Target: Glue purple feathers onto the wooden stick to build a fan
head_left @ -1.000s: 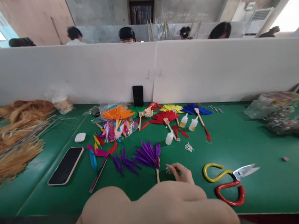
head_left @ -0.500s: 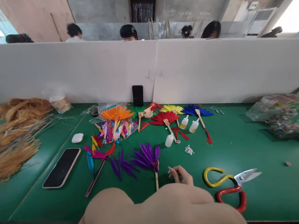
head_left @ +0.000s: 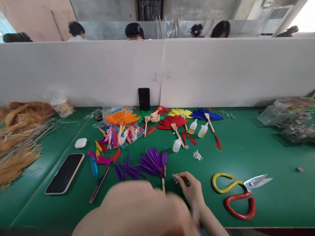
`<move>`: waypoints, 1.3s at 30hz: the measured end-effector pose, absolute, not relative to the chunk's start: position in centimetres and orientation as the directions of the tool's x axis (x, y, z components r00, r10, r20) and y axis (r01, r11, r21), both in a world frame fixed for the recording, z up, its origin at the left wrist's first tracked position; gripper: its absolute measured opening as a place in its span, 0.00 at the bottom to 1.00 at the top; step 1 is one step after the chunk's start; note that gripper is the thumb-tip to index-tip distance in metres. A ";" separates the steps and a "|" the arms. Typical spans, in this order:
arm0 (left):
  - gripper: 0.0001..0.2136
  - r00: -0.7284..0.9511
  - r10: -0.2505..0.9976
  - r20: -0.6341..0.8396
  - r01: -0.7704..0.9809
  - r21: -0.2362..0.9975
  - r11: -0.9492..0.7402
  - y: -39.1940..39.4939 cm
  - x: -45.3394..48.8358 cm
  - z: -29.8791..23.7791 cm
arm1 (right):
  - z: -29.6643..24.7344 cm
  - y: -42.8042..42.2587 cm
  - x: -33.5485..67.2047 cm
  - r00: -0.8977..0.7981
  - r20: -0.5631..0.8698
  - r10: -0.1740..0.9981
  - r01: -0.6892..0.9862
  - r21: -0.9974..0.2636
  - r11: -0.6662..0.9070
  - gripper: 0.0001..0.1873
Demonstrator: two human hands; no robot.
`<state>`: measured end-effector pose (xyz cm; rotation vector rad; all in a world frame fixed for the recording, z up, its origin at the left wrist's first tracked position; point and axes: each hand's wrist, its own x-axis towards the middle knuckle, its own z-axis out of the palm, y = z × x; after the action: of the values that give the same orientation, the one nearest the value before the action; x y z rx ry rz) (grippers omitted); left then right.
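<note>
My left hand (head_left: 126,225) is raised close to the camera, large and smeared by motion. Its fingers do not show clearly, and it covers the middle of the near table. Beyond it, my right hand (head_left: 190,188) rests at the table with thumb and fingertips pinched together. Whatever they may hold is too small to make out. Just left of those fingertips lies a purple feather fan (head_left: 157,163) on a light wooden stick, its lower end hidden behind my left hand. Loose purple feathers (head_left: 128,169) lie beside the fan. Scissors (head_left: 245,189) with yellow and red handles lie open to the right.
Finished-looking feather fans in orange (head_left: 122,117), red (head_left: 173,122) and blue (head_left: 207,115) lie farther back. Near them are glue bottles (head_left: 203,130) and small white beads (head_left: 197,155). A phone (head_left: 65,174) lies left. A white partition (head_left: 79,70) stands behind, with people beyond.
My left hand has come up nearer the camera and shifted left, uncovering my right forearm and the scissors' red handle. The right fingertips have moved slightly left, closer to the purple fan.
</note>
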<state>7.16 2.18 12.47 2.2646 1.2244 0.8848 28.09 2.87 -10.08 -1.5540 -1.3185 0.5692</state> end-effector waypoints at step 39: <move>0.11 0.053 0.999 0.009 0.598 0.801 -0.039 14.1 0.6 -7.2 | -7.3 1.4 28.9 0.138 -0.143 0.980 0.090 -0.984 -0.157 0.20</move>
<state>0.59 14.08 -7.23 1.7066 1.6113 0.8164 28.94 1.44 -7.33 -1.4542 -1.1085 1.1699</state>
